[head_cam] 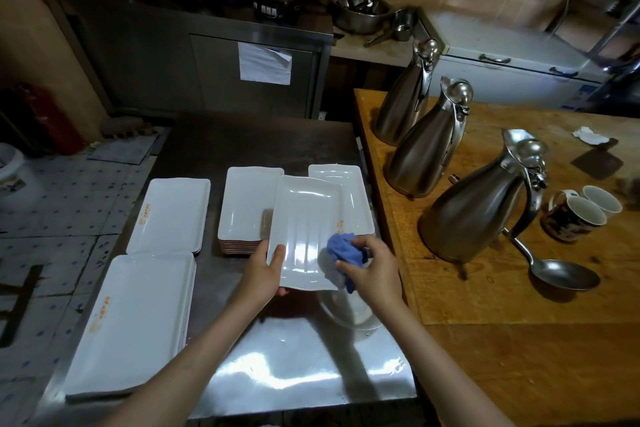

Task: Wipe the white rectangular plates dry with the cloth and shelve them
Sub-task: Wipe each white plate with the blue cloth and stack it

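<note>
L hand [266,267] grips the near-left edge of a white rectangular plate [304,229], thumb on top, other fingers hidden underneath. The plate is held tilted above the steel counter [277,367], approx over its middle. R hand [372,269] pinches a bunched blue cloth [343,251] w/ fingers curled, pressing it on the plate's near-right corner; part of the cloth is covered by the hand.

Behind the held plate, toward the counter's far right edge, lies another white plate [349,184], mostly hidden. Just left of it a stack of plates [246,204], its brownish undersides showing at the near side. Along the counter's left edge two more stacks: far one [171,215] and near one [131,322], each w/ an orange mark too small to read. A clear curved thing below the R hand, near the right edge, is hard to make out.

On the wooden table [519,322] at right: three steel jugs [474,204], two mugs [575,215], a ladle [561,274].
</note>
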